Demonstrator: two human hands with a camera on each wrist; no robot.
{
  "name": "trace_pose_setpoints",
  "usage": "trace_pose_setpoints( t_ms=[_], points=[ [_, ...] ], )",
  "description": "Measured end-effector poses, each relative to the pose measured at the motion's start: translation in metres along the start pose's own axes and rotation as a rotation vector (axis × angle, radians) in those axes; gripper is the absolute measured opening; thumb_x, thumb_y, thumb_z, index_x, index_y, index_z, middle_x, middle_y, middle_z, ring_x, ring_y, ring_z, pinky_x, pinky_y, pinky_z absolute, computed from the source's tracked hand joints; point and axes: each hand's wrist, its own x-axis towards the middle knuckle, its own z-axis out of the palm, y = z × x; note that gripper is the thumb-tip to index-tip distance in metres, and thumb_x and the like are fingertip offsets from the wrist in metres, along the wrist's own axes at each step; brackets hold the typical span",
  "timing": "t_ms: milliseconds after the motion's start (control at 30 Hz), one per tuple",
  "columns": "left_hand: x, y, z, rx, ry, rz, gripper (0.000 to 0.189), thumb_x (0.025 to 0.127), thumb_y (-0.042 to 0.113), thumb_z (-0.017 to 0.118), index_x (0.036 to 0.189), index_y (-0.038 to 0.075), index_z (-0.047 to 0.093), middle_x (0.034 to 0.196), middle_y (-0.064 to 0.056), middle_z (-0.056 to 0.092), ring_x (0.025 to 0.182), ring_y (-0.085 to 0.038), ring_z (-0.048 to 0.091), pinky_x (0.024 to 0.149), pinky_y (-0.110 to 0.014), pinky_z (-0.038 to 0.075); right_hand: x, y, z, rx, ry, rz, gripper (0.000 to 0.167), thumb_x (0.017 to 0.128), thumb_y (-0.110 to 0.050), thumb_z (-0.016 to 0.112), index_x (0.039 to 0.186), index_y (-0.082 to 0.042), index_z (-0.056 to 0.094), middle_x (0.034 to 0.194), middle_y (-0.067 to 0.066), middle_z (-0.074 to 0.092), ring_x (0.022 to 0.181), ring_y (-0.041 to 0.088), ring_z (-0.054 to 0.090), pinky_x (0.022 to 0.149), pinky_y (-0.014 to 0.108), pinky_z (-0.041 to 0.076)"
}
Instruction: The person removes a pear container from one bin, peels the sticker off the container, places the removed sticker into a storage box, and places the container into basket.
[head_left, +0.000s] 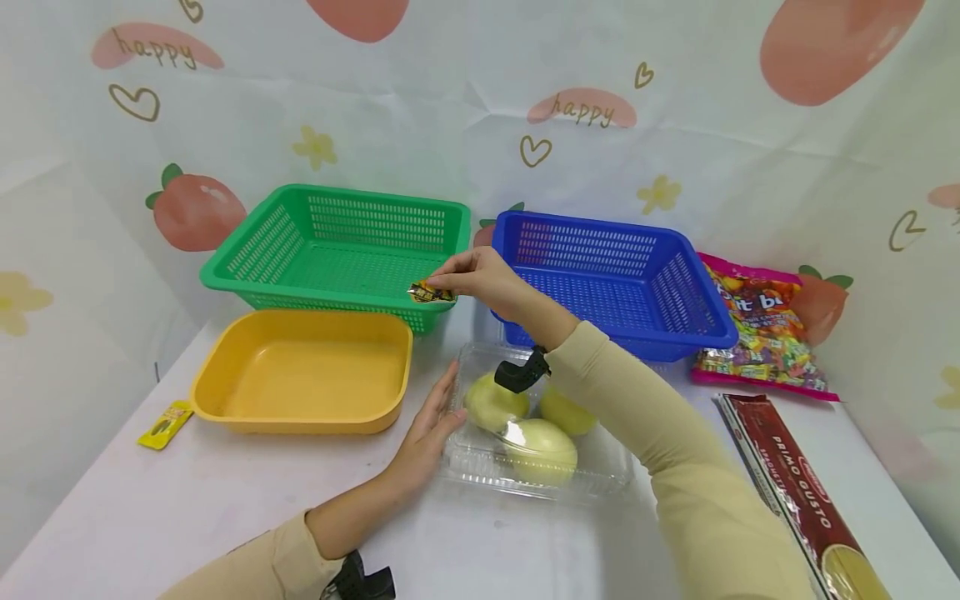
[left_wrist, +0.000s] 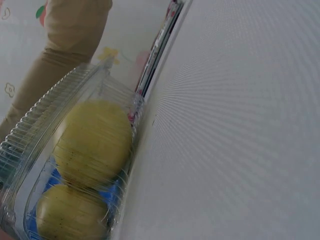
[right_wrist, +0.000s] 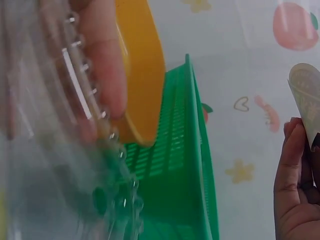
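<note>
My right hand (head_left: 480,279) pinches a small black-and-gold wrapped candy (head_left: 431,292) between thumb and fingertips, over the near right corner of the green basket (head_left: 337,298). In the right wrist view, that hand (right_wrist: 295,195) shows at the right edge with the wrapper's pale side (right_wrist: 306,92) turned to the camera. My left hand (head_left: 423,437) rests with extended fingers along the left side of a lidded clear plastic box (head_left: 480,475). Three pale yellow-green fruits (head_left: 543,450) lie inside it; two of these fruits (left_wrist: 92,142) fill the left wrist view's lower left.
A yellow tub (head_left: 300,421) stands before the green basket, with a small yellow packet (head_left: 165,425) at its left. Behind the box is a blue basket (head_left: 615,337). A candy bag (head_left: 765,333) and a red spaghetti pack (head_left: 802,492) lie along the right.
</note>
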Motion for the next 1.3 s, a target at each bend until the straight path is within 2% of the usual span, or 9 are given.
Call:
trace_pose_setpoints(
  t_ms=[233,400,533,733,967,1000,1167,1233,1300],
  points=[
    [-0.001,0.0,-0.001,-0.001,-0.004,0.0,0.061,0.098,0.012,0.036,0.151,0.01,0.005,0.158,-0.01,0.0,0.145,-0.032,0.001,0.117,-0.051,0.007,0.013,-0.009,0.016,0.07,-0.061,0.024,0.007,0.087,-0.007,0.063,0.086,-0.004,0.07,0.08,-0.001,0.068,0.081,0.015,0.06,0.083,0.029,0.052],
    [0.0,0.0,-0.001,0.011,0.0,-0.001,0.06,0.098,0.01,0.037,0.15,0.009,0.007,0.158,-0.009,0.002,0.146,-0.029,0.002,0.118,-0.048,0.007,0.023,-0.01,0.028,0.048,-0.075,0.027,0.01,0.086,-0.008,0.065,0.089,0.0,0.069,0.08,0.001,0.068,0.08,0.016,0.061,0.082,0.03,0.053],
    [0.0,0.0,0.001,0.01,0.017,-0.024,0.061,0.098,0.011,0.038,0.149,0.002,0.006,0.158,-0.014,0.003,0.145,-0.031,0.002,0.118,-0.048,0.006,0.03,-0.011,0.041,0.013,-0.081,0.038,0.014,0.085,-0.009,0.066,0.093,0.002,0.069,0.084,0.002,0.068,0.085,0.016,0.062,0.085,0.029,0.054],
    [0.0,0.001,0.002,-0.001,0.055,-0.054,0.06,0.096,0.009,0.038,0.148,-0.003,0.009,0.156,-0.019,0.007,0.144,-0.033,0.004,0.117,-0.049,0.006,0.042,-0.012,0.065,-0.041,-0.143,0.055,0.019,0.085,-0.01,0.066,0.099,0.003,0.069,0.085,0.001,0.067,0.08,0.014,0.057,0.08,0.028,0.053],
    [-0.003,0.002,0.0,0.023,0.086,-0.137,0.062,0.096,0.014,0.04,0.147,-0.006,0.009,0.155,-0.022,0.007,0.144,-0.036,0.007,0.117,-0.05,0.008,0.055,-0.014,0.09,-0.072,-0.199,0.029,0.019,0.087,-0.01,0.063,0.102,0.0,0.07,0.099,0.01,0.07,0.075,0.012,0.056,0.085,0.04,0.052],
    [-0.003,0.002,0.0,0.025,0.083,-0.142,0.063,0.096,0.015,0.04,0.147,-0.006,0.008,0.155,-0.022,0.006,0.144,-0.036,0.007,0.117,-0.05,0.008,0.056,-0.015,0.094,-0.068,-0.203,0.026,0.019,0.087,-0.009,0.063,0.102,0.0,0.07,0.098,0.01,0.07,0.077,0.018,0.058,0.087,0.043,0.051],
    [-0.002,0.001,0.0,-0.004,0.065,-0.119,0.068,0.095,0.014,0.041,0.147,-0.004,0.002,0.156,-0.019,0.001,0.144,-0.034,0.004,0.117,-0.05,0.006,0.064,-0.019,0.107,-0.09,-0.241,0.06,0.018,0.087,-0.008,0.063,0.101,-0.001,0.07,0.1,0.012,0.07,0.076,0.017,0.061,0.079,0.03,0.055],
    [-0.002,0.001,0.001,-0.014,0.067,-0.112,0.066,0.094,0.015,0.041,0.148,-0.002,0.006,0.157,-0.017,0.005,0.144,-0.033,0.006,0.117,-0.051,0.009,0.066,-0.02,0.111,-0.116,-0.262,0.07,0.018,0.087,-0.008,0.063,0.101,-0.001,0.071,0.102,0.013,0.07,0.074,0.012,0.06,0.077,0.025,0.055],
    [-0.003,0.001,0.002,0.0,0.073,-0.104,0.061,0.093,0.015,0.042,0.147,0.0,0.017,0.154,-0.015,0.017,0.142,-0.032,0.015,0.116,-0.051,0.015,0.068,-0.02,0.115,-0.13,-0.272,0.069,0.017,0.086,-0.007,0.064,0.1,0.0,0.071,0.102,0.013,0.07,0.074,0.011,0.06,0.078,0.026,0.055]
  ],
)
